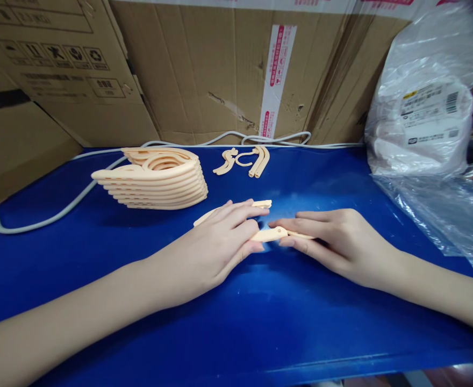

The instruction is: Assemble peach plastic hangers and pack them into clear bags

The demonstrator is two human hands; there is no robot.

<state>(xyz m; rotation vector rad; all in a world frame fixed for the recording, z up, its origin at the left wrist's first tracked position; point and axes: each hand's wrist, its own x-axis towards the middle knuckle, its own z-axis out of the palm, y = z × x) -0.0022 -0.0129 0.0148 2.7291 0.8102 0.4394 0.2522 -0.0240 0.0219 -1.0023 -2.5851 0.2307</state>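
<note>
Covering much of a peach plastic piece [272, 234] at the centre of the frame, the left hand [224, 236] lies palm down, thumb and bent fingers closed on it, so the piece's left part is hidden. The right hand [337, 239] pinches the thin right end between thumb and fingers. A second peach strip [264, 204] emerges past the left hand's far side; whether the two join cannot be told. Left of upper centre, stacked peach hangers [156, 185] sit on the blue worktop [260, 333]. Small peach parts [262, 161] at upper centre overlap, their outlines unclear. At upper right, plastic wrap [425, 64] is cut off by the frame.
</note>
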